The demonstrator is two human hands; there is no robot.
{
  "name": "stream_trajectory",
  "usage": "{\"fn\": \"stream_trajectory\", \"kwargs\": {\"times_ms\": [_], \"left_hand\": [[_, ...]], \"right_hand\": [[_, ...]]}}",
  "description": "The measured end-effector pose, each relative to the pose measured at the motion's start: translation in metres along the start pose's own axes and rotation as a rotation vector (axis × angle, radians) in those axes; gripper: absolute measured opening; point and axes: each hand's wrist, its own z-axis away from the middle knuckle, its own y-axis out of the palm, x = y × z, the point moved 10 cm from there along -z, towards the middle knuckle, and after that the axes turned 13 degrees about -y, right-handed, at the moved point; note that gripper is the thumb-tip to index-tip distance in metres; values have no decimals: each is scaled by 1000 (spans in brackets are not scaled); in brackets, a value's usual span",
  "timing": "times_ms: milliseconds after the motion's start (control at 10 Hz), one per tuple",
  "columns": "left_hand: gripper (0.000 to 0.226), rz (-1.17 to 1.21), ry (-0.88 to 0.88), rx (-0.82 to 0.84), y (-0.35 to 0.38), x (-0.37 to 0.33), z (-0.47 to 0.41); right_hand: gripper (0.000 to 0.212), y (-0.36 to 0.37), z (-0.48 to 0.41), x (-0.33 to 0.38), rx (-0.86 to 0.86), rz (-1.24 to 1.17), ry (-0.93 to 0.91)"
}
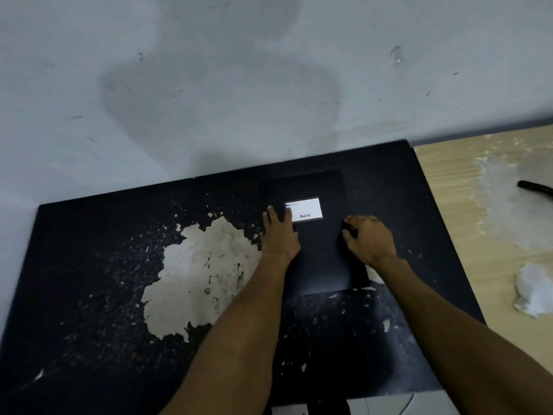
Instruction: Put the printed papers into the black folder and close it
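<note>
Black folder (317, 259) lies closed and flat on the black table (89, 265), cover up, toward the far middle-right of the tabletop, its long edges running roughly away from the person. White label (304, 210) on the upper part of the cover; printing on it too small to read. No loose sheets visible outside the folder. Left hand (279, 235) rests palm down on the cover along the folder's left edge, fingers extended flat and slightly spread, tips touching the left margin of the label; it grips nothing, only presses. Right hand (371, 239) sits at the folder's right edge, fingers curled inward with the tips against a small dark part at that edge; whether it is a clasp or part of the cover cannot be told, nor whether the fingers actually pinch it. Both forearms reach in from the near edge. Table surface is badly worn: a large pale patch (206, 274) where the black coating has peeled, left of the folder, with scattered flecks around it. To the right, a light wooden surface (449, 187) adjoins the black table, carrying crumpled clear plastic (532, 290) and a black tube-like object (535, 187) at the frame edge. Pale stained wall (209, 85) behind.
</note>
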Motion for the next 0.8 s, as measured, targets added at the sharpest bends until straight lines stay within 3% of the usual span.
{"fn": "stream_trajectory", "kwargs": {"times_ms": [200,500,600,800], "left_hand": [[72,-39,-59,4,13,22,7],[89,-96,-74,166,2,20,1],[86,-104,-51,174,-1,27,9],[80,-76,-32,132,-23,30,29]], "right_hand": [[48,17,8,4,86,36,39],[66,34,5,-1,272,68,111],[81,42,13,5,331,12,101],[81,19,17,15,228,30,95]]}}
